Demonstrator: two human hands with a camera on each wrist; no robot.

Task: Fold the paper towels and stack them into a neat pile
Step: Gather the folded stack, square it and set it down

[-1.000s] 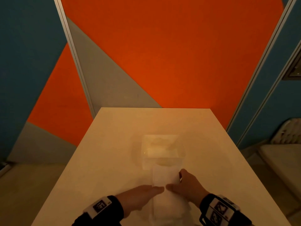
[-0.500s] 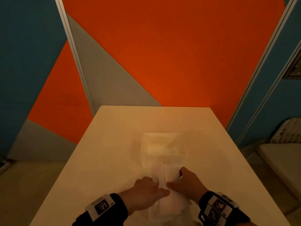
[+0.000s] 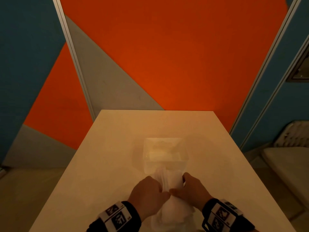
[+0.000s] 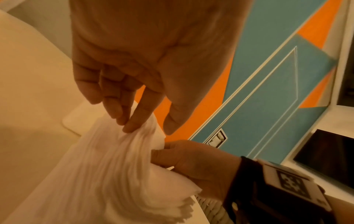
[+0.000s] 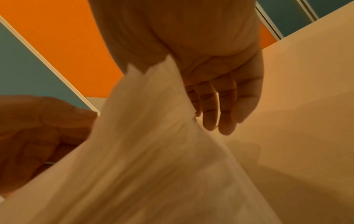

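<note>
A bunched white paper towel (image 3: 170,213) lies near the front edge of the pale table (image 3: 108,164), with its far part raised between my hands. My left hand (image 3: 157,188) pinches the raised fold from the left; in the left wrist view its fingertips (image 4: 132,125) sit on the creased towel (image 4: 114,166), with the thumb close beside the edge. My right hand (image 3: 179,185) grips the towel's right side, thumb (image 4: 159,153) on top. In the right wrist view the towel (image 5: 153,151) runs up against my palm.
A clear plastic container (image 3: 145,156) holding more white paper towels stands just beyond my hands, mid-table. Bare tabletop lies to the left, right and far side. A pale chair (image 3: 287,164) stands off the table's right edge. Orange and blue wall panels rise behind.
The towel lay flat under both hands a second ago. Both hands have since moved forward and gathered its far part up into a raised fold.
</note>
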